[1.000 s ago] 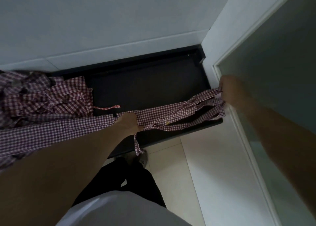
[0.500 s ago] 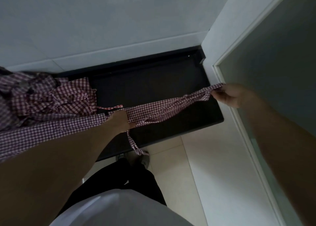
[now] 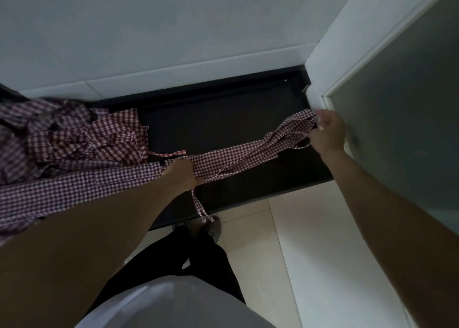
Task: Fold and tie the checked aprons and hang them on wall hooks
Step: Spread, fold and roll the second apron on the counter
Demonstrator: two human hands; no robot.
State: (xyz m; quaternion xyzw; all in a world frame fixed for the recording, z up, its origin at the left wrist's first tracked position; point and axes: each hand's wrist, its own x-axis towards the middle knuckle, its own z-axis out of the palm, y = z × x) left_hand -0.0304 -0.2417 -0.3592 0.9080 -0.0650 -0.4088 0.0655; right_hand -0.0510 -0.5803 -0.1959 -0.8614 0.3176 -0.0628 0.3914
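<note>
We see the folded checked apron [image 3: 236,156] stretched above the black shelf [image 3: 248,119]. The left hand [image 3: 182,175] grips its middle and the right hand [image 3: 327,134] pinches its bunched end. The apron pile [image 3: 74,134] is cut off at left.

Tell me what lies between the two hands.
In the head view, the folded checked apron stretches from left hand to right hand over the dark ledge.
</note>
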